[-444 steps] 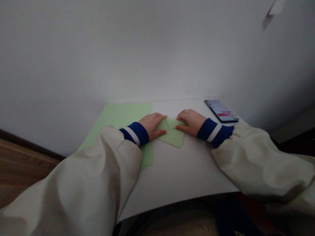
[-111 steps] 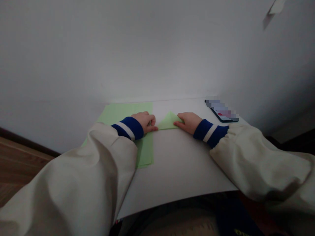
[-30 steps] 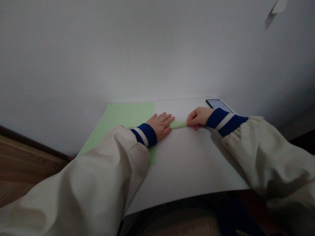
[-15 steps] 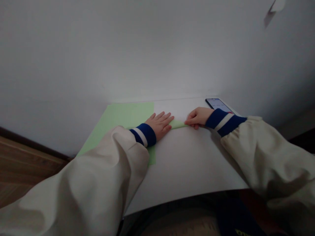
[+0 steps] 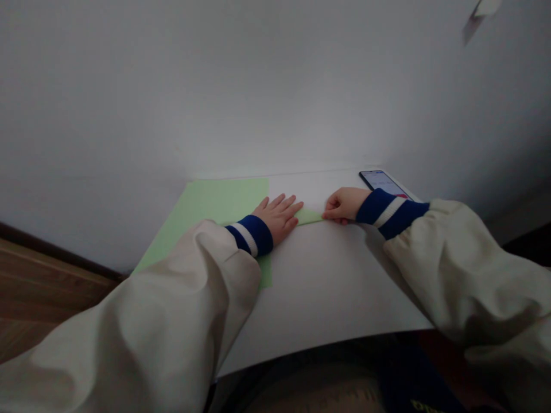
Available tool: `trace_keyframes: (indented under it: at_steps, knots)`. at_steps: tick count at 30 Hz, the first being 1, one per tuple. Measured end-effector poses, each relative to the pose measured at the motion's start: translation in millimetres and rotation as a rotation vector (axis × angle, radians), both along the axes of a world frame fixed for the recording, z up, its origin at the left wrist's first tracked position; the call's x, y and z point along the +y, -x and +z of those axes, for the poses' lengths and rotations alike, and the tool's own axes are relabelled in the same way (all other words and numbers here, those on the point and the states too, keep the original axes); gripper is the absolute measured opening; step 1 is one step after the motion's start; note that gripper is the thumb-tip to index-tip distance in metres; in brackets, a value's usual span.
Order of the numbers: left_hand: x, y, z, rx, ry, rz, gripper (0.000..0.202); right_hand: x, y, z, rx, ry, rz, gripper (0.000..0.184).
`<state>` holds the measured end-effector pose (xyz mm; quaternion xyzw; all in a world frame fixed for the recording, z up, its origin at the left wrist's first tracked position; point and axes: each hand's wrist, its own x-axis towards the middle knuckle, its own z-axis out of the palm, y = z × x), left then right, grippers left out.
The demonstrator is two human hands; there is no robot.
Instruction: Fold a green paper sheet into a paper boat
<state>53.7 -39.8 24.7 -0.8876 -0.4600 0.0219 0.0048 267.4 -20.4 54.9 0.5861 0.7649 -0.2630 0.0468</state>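
A narrow, pointed piece of folded green paper (image 5: 309, 216) lies across the middle of the white tabletop (image 5: 336, 287). My left hand (image 5: 279, 217) rests flat on it with fingers spread, hiding its left part. At its right tip, my right hand (image 5: 342, 206) pinches the paper between thumb and fingers. Under my left forearm is a larger green sheet (image 5: 215, 198), flat on the left side of the table and partly covered by the sleeve.
A phone (image 5: 385, 183) with a lit screen lies at the back right, just beyond my right wrist. The wall (image 5: 275, 86) rises directly behind the table. Wooden furniture (image 5: 47, 287) stands at the left.
Both hands hold nearly the same places on the folded paper. The view has shifted very slightly; little else differs.
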Motion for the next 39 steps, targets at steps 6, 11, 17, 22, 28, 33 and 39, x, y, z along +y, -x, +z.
trace_keyframes:
  at_steps: [6, 11, 17, 22, 28, 33, 39]
  knots:
    - [0.3, 1.6, -0.3, -0.06, -0.017, -0.008, 0.049, -4.7, 6.7, 6.2, -0.12, -0.077, 0.056, 0.03]
    - [1.1, 2.5, -0.9, -0.102, -0.027, -0.02, 0.051, -9.3, 11.8, 7.7, -0.23, -0.209, 0.128, 0.031]
    - [1.9, 2.0, 1.0, -0.077, -0.022, -0.016, 0.052, -11.3, 12.9, 1.7, -0.083, -0.275, 0.037, 0.045]
    - [2.3, 1.0, 3.6, -0.073, -0.033, -0.004, 0.051, -7.2, 15.6, -2.5, -0.083, -0.293, -0.003, 0.052]
    - [2.4, -0.2, 3.2, -0.063, -0.022, 0.021, 0.053, -6.9, 20.0, 2.1, -0.101, -0.233, -0.032, 0.051]
    - [4.7, 1.1, 0.3, -0.053, 0.016, 0.037, 0.054, -5.1, 18.9, 4.3, -0.103, -0.168, -0.021, 0.044]
    - [8.9, 3.8, -1.1, -0.045, 0.098, 0.039, 0.06, -0.8, 10.2, 1.4, -0.103, -0.115, 0.005, 0.04]
